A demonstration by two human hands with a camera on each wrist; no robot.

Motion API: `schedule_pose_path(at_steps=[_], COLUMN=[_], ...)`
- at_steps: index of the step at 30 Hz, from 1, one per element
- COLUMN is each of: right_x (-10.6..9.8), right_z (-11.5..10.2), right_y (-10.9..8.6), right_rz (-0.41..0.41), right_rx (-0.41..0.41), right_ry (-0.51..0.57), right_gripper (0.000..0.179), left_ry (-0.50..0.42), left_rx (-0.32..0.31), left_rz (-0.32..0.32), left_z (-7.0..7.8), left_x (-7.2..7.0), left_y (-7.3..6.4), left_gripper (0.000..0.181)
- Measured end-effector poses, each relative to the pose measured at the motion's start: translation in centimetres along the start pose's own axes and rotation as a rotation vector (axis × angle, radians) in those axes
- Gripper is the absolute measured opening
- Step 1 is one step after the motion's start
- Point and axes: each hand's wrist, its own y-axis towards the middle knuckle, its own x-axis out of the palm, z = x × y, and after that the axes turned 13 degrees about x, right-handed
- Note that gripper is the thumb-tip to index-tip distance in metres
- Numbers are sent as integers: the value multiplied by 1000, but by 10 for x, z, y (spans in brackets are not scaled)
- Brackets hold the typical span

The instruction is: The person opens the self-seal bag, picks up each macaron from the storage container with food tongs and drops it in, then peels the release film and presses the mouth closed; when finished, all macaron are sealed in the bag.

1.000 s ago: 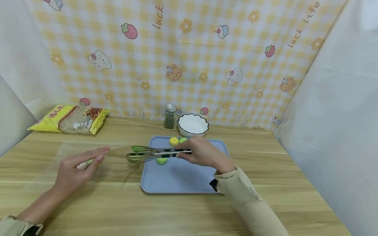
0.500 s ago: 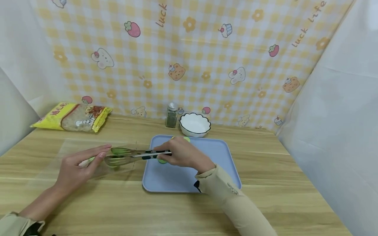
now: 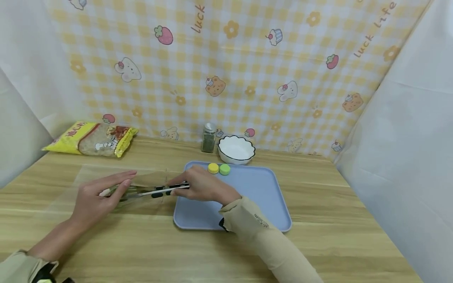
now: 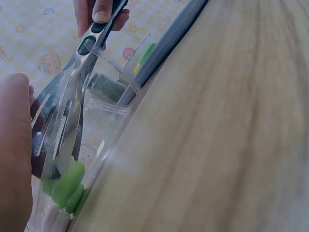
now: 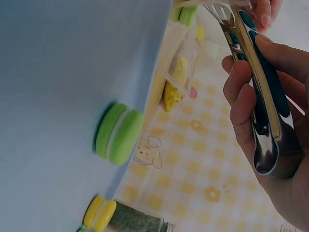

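Observation:
My left hand holds the mouth of a clear plastic bag lying along the table, thumb and fingers apart on it. My right hand grips metal serving tongs with dark handle pads. The tongs' slotted ends reach inside the bag, mostly behind the left hand in the head view. In the left wrist view a green macaron lies in the bag at the tong tips, with a pale piece below; whether the tongs still pinch the macaron I cannot tell. On the blue tray sit yellow and green macarons.
Behind the tray stand a scalloped white bowl and a glass shaker of dried herbs. A yellow food packet lies at the back left. A checked cloth hangs behind the wooden table.
My right hand has moved left, carrying the tongs with a green macaron from over the tray into the bag. The left hand has stayed at the bag. The view has shifted slightly.

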Motion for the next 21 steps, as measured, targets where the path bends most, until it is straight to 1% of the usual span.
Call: schedule_pose_path(at_steps=[7,13,18,21], right_x=[4,5,5,5], right_z=[-7,-13,-14,-11], right_y=[5,5,3,1], right_rz=[-15,-17,-21,-20], right_rx=[-18,-2,14,18], right_ry=[-22,-86,-106,-77], right_gripper=[25,26,28,29], left_ry=[9,12,5,9], left_rx=[-12,-13,-1,-4], left_rz=[2,-9,1,10], left_z=[-4,-10,-6,-2], left_x=[0,0,0,0], left_y=[-4,-8,-6,-3], left_gripper=[19,19,19,20])
